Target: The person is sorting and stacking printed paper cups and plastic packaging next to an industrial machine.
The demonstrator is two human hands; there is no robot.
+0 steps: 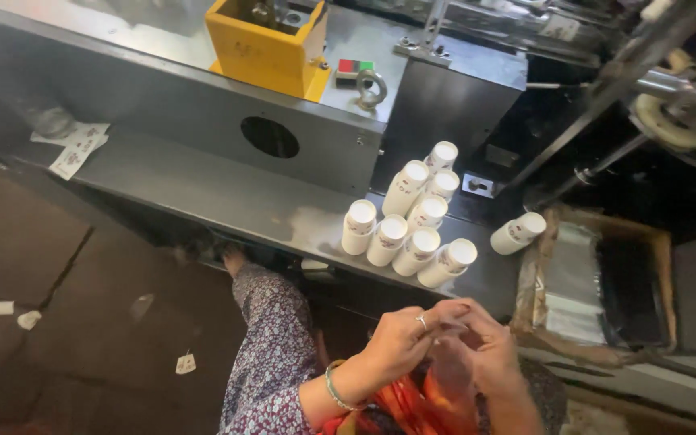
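Observation:
My left hand (400,338) and my right hand (489,342) are together low in the view, over my lap, fingers pinched on a thin clear plastic film or bag (449,354) between them. The left hand wears a ring and a bangle. Just beyond them, on a grey metal ledge (227,193), stand several white paper cup stacks (412,221) in a cluster, bottoms up. One more white cup stack (517,234) lies apart to the right.
A grey machine body (203,105) with a round hole (270,137) rises behind the ledge, a yellow box (267,44) on top. A cardboard box of clear bags (598,282) sits at right. Flat paper blanks (74,149) lie at left. Brown floor below.

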